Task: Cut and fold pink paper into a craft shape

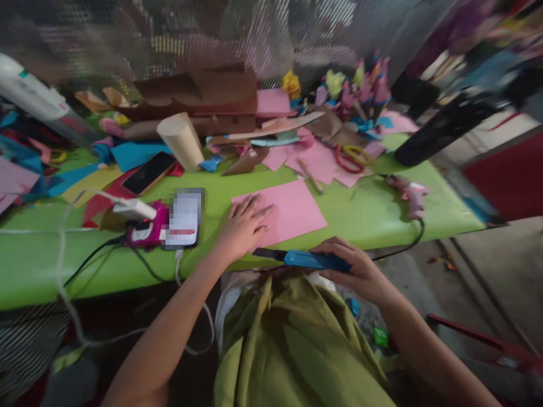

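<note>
- Left hand: flat on pink sheet, fingers spread; sheet near front edge of surface.
- Right hand: clamped on blue cutter.
- Judged step: readying a cut; calls for aligning blade.

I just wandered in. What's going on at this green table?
Someone is working with a sheet of pink paper on the green table. Their left hand rests on the sheet, fingers spread. Their right hand holds a blue-handled cutter, its dark blade pointing left, by the sheet's near edge; whether it touches the paper is hard to tell. A pink glue gun lies to the right, and paper scraps lie behind.
</note>
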A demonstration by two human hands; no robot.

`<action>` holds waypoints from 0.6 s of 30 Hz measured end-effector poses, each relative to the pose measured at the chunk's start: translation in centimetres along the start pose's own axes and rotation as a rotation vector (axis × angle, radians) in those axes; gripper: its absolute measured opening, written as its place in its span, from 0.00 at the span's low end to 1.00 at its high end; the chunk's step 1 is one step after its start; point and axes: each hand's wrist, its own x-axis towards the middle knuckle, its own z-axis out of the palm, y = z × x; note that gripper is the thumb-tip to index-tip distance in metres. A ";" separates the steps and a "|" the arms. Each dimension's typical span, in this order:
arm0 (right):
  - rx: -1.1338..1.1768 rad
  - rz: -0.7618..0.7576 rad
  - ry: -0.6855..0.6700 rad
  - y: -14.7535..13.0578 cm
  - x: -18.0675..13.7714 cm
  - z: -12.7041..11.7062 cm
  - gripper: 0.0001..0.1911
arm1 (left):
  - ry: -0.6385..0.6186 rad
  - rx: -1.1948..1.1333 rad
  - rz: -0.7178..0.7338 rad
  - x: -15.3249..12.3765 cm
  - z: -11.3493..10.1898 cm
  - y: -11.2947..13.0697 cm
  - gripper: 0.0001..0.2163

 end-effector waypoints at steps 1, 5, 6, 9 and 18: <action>-0.024 -0.002 0.073 0.4 0.2 -0.9 0.16 | 0.022 -0.002 -0.004 0.1 -0.2 -0.1 0.24; -0.221 0.018 0.424 3.0 2.3 -4.9 0.16 | 0.167 0.037 -0.088 1.2 -1.3 -0.5 0.23; -0.274 0.021 0.506 3.8 3.1 -5.9 0.16 | 0.173 0.054 -0.115 1.5 -1.7 -0.7 0.24; -0.409 0.070 0.643 6.5 6.1 -8.3 0.18 | 0.117 0.087 -0.185 2.4 -2.7 -1.1 0.28; -0.645 0.272 0.597 11.2 12.3 -9.0 0.20 | -0.040 0.023 -0.281 4.3 -4.2 -2.0 0.27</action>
